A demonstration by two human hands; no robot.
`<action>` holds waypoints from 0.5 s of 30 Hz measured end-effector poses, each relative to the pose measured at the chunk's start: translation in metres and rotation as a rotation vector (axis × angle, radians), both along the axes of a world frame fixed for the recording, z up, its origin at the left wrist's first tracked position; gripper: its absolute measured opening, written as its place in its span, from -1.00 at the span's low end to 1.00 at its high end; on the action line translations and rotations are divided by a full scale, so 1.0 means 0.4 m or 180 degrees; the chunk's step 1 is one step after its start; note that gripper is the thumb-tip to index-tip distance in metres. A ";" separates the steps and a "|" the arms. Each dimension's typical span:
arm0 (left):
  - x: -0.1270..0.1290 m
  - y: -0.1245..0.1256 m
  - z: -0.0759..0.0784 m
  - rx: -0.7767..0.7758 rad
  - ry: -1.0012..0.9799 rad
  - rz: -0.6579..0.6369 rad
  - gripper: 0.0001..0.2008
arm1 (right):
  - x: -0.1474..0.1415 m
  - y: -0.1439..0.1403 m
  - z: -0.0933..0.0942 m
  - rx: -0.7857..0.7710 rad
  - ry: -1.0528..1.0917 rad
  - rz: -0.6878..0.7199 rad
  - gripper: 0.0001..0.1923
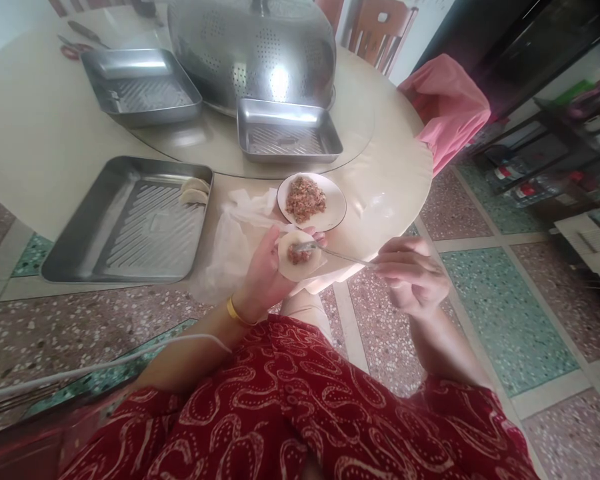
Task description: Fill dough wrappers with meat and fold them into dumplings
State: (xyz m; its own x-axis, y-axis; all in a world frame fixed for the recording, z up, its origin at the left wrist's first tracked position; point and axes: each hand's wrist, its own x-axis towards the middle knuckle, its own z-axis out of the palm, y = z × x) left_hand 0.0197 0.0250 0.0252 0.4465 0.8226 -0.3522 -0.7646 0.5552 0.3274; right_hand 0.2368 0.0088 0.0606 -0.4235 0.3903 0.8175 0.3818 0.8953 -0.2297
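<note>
A round dumpling wrapper [296, 269] lies across the palm and fingers of my left hand [269, 275], which cradles it from below. Minced meat filling [295, 254] sits in the middle of the wrapper. My right hand [414, 275] pinches the handle of a metal spoon [343, 256], and the spoon's bowl rests on that filling. Just beyond my left hand stands a white plate [336, 193] with a heap of minced filling [305, 199]. Folded dumplings [195, 192] are in the right back corner of a large metal tray [117, 267].
Two smaller metal trays [143, 119] [290, 157] stand farther back beside a large perforated metal colander [250, 53], upside down. Crumpled clear plastic [225, 247] lies between large tray and plate. Red-handled scissors [73, 51] are at the far left. A pink cloth [447, 100] hangs over a chair at right.
</note>
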 end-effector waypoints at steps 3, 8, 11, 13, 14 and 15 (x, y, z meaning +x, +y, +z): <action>-0.001 0.004 0.000 -0.0047 -0.0024 -0.0024 -0.48 | 0.003 -0.002 -0.008 -0.0052 0.0077 -0.0097 -0.81; -0.002 0.009 -0.011 -0.0004 -0.0026 0.0038 -0.55 | 0.020 0.020 -0.039 -0.0066 0.0440 -0.0307 -0.82; 0.002 0.000 -0.019 -0.0065 -0.0006 0.0070 -0.63 | 0.032 0.059 -0.086 -0.0137 0.1211 -0.0740 -0.82; 0.006 -0.011 -0.022 -0.0218 0.0071 0.0037 -0.61 | 0.036 0.093 -0.128 -0.0555 0.1542 -0.1181 -0.85; 0.008 -0.017 -0.023 -0.0283 0.0111 0.0053 -0.60 | 0.037 0.111 -0.150 -0.0862 0.1667 -0.1356 -0.85; 0.010 -0.022 -0.024 -0.0324 0.0128 0.0074 -0.59 | 0.036 0.128 -0.172 -0.1288 0.1771 -0.1524 -0.83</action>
